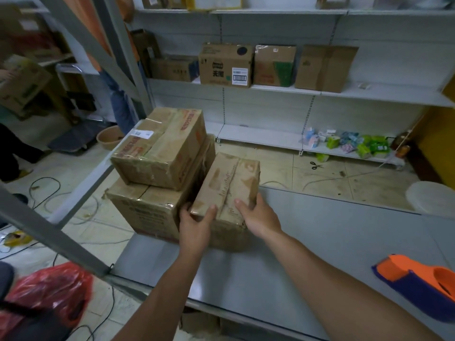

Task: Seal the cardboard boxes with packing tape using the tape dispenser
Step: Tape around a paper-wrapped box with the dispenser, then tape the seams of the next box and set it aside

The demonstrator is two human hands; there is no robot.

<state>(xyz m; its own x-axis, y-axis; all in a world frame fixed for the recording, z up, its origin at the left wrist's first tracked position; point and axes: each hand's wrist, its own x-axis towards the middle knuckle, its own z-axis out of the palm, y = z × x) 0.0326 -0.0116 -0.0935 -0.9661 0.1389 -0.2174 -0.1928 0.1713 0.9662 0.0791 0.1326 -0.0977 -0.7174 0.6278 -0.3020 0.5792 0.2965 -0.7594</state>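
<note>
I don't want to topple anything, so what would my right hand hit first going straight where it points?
The right hand holds the small box; pushed on up-left, it would likely meet the lower stacked box next, though depth is unclear.

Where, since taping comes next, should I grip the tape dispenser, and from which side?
Probably take the tape dispenser from above with the nearer right hand, fingers across its narrow orange-and-blue body. It lies flat on the grey table, top exposed; its right end is cut off, so any handle is unseen. First free that hand from the small cardboard box.
</note>
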